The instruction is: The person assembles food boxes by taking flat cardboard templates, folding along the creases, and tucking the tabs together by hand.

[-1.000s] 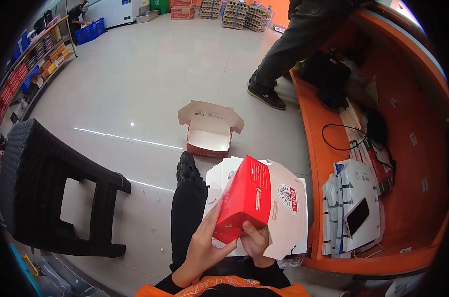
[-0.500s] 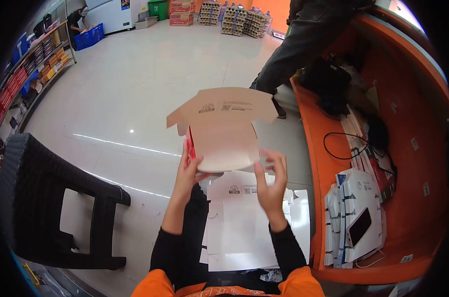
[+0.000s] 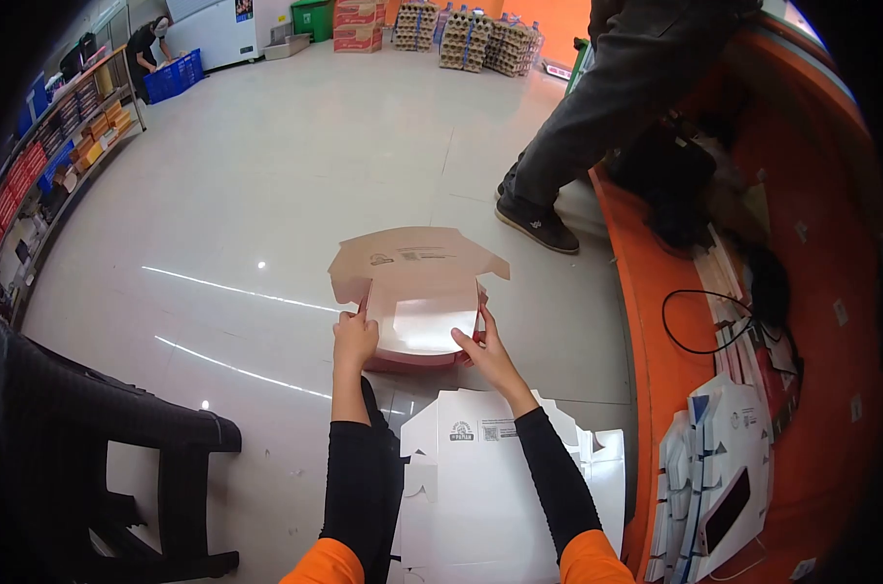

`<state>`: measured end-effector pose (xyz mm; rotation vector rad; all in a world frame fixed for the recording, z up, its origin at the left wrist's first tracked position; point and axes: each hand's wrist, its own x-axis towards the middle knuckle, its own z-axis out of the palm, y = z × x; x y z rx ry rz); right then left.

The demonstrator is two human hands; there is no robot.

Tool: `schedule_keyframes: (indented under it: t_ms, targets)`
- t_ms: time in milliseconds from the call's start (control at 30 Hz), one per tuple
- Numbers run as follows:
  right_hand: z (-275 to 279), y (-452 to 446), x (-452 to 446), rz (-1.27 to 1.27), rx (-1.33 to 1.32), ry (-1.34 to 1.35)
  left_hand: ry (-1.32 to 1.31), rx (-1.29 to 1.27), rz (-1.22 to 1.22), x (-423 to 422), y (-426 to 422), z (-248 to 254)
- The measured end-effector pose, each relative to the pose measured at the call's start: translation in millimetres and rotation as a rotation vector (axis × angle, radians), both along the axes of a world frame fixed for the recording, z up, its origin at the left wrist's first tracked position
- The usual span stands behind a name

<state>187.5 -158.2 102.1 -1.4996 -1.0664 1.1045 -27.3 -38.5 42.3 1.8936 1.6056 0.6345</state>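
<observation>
A partly folded cardboard box is held out over the floor, its printed lid flap standing open at the far side. My left hand is closed on the box's left wall near the front corner. At the right front corner, my right hand grips the wall with the thumb lying over the inside. The box's inside is pale and glossy, and its outer front looks reddish. Below my forearms lies a stack of flat white box blanks with a printed logo and code on the top sheet.
A black woven stool stands at left. To the right, an orange shelf unit holds folded cartons, a phone and a black cable. Another person's leg is beside it. A person bends over a blue crate far back.
The box has moved lower and nearer in view, slightly left. My right hand has closed on its right corner, having been loosely spread beside it. The nearby person's leg has shifted.
</observation>
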Motion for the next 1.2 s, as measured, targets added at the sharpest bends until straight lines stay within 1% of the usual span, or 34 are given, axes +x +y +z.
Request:
schedule_keyframes:
  t_ms: [100, 133, 200, 233, 300, 400, 433, 500, 567, 733, 833, 867, 900, 933, 1033, 1067, 1100, 1133, 1200]
  targets:
    - [-7.9, -2.2, -1.7, -0.011, -0.004, -0.119, 0.032, -0.118, -0.028, -5.0, -1.2, 5.7]
    - [-10.6, -3.2, -3.5, -0.014, 0.056, -0.186, 0.050, -0.149, -0.044, -9.0, -2.4, 10.2]
    - [-14.5, -5.2, -9.5, -0.019, 0.181, -0.315, 0.083, -0.142, 0.063, -8.3, -8.1, 18.4]
    - [-3.6, -7.3, -15.7, -0.016, 0.175, -0.338, 0.099, -0.138, 0.117, -8.8, -9.7, 17.5]
    - [23.9, -12.6, -23.6, -0.012, 0.161, -0.391, 0.091, -0.176, 0.121, -16.0, -9.2, 12.0]
    - [50.4, -16.4, -27.5, -0.010, 0.025, -0.435, 0.083, -0.233, 0.124, -18.5, -10.7, 16.4]
    - [45.9, -13.9, -26.9, -0.040, 0.036, -0.439, 0.081, -0.249, 0.127, -18.7, -10.9, 21.4]
    - [24.1, -7.5, -23.5, -0.101, 0.050, -0.445, 0.123, -0.188, 0.168, -9.4, -14.2, 30.1]
    - [-0.7, 0.7, -17.8, -0.135, 0.063, -0.385, 0.126, -0.118, 0.202, -3.7, -11.1, 29.1]
    - [-22.5, 10.0, -14.8, -0.171, 0.024, -0.222, 0.015, 0.105, 0.222, 2.7, -2.0, 21.4]
    - [-20.6, 12.4, -15.6, -0.215, -0.009, -0.131, -0.228, 0.260, 0.215, 3.9, 5.7, 19.9]
    - [-16.8, 11.3, -15.3, -0.229, -0.044, -0.089, -0.272, 0.222, 0.221, 5.0, 7.6, 20.2]
    - [-13.2, 10.2, -15.1, -0.243, -0.078, -0.048, -0.317, 0.183, 0.227, 9.1, 4.0, 36.3]
    - [-13.8, 9.5, -15.1, -0.245, -0.072, -0.065, -0.364, 0.144, 0.232, 11.9, 1.6, 44.5]
    - [-24.2, 9.7, -15.9, -0.239, -0.034, -0.126, -0.297, 0.103, 0.220, 12.8, 1.8, 39.4]
    - [-37.5, 12.8, -14.9, -0.228, -0.010, -0.154, -0.235, 0.150, 0.217, 11.1, 2.7, 36.5]
    - [-39.0, 13.8, -17.5, -0.217, 0.013, -0.181, -0.171, 0.196, 0.214, 8.3, 3.7, 30.4]
    - [-40.1, 12.7, -18.7, -0.165, 0.005, -0.146, -0.108, 0.243, 0.211, 6.1, 4.5, 24.3]
    - [-39.5, 10.2, -20.0, -0.064, -0.013, -0.078, -0.072, 0.281, 0.293, 4.4, 4.0, 11.1]
